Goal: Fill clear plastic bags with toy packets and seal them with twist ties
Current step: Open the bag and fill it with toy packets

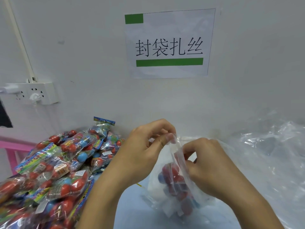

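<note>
1. One view only is supplied: a head-worn wide-angle camera, so no overlap with a second view can be recorded.
2. It is aimed forward and slightly down, squarely at a wall [247,55] bearing a paper sign [169,43].
3. The left hand [145,151] and right hand [209,164] are seen close, low in frame.
</note>
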